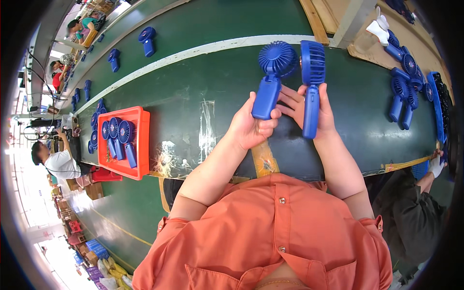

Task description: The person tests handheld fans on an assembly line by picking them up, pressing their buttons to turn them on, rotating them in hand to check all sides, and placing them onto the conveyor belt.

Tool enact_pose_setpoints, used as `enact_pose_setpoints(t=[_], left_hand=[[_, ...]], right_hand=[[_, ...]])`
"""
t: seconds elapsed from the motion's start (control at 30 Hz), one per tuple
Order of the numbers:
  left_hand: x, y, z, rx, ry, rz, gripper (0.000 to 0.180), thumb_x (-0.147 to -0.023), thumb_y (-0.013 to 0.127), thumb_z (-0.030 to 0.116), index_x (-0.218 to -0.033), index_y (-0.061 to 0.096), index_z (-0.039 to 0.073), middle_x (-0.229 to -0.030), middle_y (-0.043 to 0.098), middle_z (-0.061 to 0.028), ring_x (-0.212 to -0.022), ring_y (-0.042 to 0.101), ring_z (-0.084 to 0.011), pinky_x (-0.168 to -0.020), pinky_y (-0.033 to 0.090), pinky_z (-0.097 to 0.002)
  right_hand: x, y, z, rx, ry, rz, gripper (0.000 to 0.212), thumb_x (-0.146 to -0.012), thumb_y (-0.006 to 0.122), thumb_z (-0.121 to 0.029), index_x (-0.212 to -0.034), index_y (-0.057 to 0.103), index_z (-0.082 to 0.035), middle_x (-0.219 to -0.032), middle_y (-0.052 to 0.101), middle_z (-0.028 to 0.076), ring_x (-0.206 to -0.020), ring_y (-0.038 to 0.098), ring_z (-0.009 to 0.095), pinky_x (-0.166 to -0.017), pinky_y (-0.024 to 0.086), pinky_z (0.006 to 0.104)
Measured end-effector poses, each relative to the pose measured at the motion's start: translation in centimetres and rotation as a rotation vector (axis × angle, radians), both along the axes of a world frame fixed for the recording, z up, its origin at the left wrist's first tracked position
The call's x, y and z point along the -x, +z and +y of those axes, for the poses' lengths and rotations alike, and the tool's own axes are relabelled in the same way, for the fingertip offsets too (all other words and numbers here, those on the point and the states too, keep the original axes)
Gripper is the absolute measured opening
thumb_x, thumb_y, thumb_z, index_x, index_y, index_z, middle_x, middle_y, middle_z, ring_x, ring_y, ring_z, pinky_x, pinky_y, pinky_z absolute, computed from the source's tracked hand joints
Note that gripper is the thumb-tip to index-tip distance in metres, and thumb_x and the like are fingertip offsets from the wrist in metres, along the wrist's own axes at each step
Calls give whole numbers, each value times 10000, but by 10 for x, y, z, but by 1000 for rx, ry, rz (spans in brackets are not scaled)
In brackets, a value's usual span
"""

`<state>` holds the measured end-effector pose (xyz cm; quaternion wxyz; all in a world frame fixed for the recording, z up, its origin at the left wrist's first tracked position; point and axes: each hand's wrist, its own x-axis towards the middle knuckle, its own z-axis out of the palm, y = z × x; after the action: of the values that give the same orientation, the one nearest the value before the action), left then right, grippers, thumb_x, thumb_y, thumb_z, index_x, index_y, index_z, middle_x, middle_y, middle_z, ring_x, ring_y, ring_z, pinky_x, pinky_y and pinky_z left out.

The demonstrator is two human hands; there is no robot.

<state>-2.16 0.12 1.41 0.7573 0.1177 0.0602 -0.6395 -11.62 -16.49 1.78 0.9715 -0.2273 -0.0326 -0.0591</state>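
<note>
In front of my chest I hold two blue handheld fans above the green table. My left hand is closed round the handle of one handheld fan, whose round ribbed head points up and away. The other handheld fan is upright in my right hand, turned edge-on, its handle against the palm and thumb. Several fingers of that hand stretch left behind it, close to the first fan. The two fan heads stand side by side with a narrow gap.
A red tray with several blue fans sits at the left table edge. More fans lie in a cluster on the right, beside a blue tray of black parts. Beyond the white rail, fans lie spaced along a green surface. A co-worker's gloved hand is at far right.
</note>
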Motion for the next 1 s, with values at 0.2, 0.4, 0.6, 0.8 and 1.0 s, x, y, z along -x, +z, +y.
enact_pose_setpoints(t=[0.2, 0.4, 0.6, 0.8, 1.0], left_hand=[[7, 13, -9, -41, 72, 7, 596, -960, 224, 506, -1182, 438, -4, -872, 536, -122, -594, 464, -145, -502, 450, -220], [5, 19, -13, -30, 50, -77, 562, -962, 244, 492, -1187, 444, 17, -928, 557, -141, -711, 532, -196, -620, 493, -274], [5, 33, -17, -97, 35, -202, 548, -968, 231, 481, -1178, 447, 24, -907, 563, -133, -698, 539, -197, -620, 489, -294], [5, 35, -18, -237, 18, -358, 511, -964, 277, 473, -1119, 473, 27, -903, 556, -141, -692, 502, -190, -611, 448, -301], [12, 22, -15, -445, -243, -806, 428, -967, 338, 403, -997, 543, 28, -600, 551, -61, -469, 475, -126, -444, 384, -238]], right_hand=[[-1, -9, -4, -137, -89, 230, 563, -864, 398, -616, -915, 595, -91, -1220, 517, 206, -1154, 488, 333, -955, 411, 469], [-6, -10, 1, -154, -264, 473, 497, -909, 408, -526, -918, 545, -48, -1017, 588, 160, -1023, 552, 305, -888, 442, 436], [-2, 0, -3, 17, -191, 389, 443, -934, 429, -436, -1149, 481, -53, -1023, 586, 119, -946, 574, 250, -847, 456, 403], [3, 2, -3, -11, -82, 403, 499, -907, 478, -457, -1191, 492, -47, -1059, 585, 122, -956, 575, 233, -860, 442, 397], [2, -2, -1, 69, -2, 249, 351, -891, 561, -336, -1126, 526, -77, -1012, 604, 56, -932, 574, 169, -834, 458, 360]])
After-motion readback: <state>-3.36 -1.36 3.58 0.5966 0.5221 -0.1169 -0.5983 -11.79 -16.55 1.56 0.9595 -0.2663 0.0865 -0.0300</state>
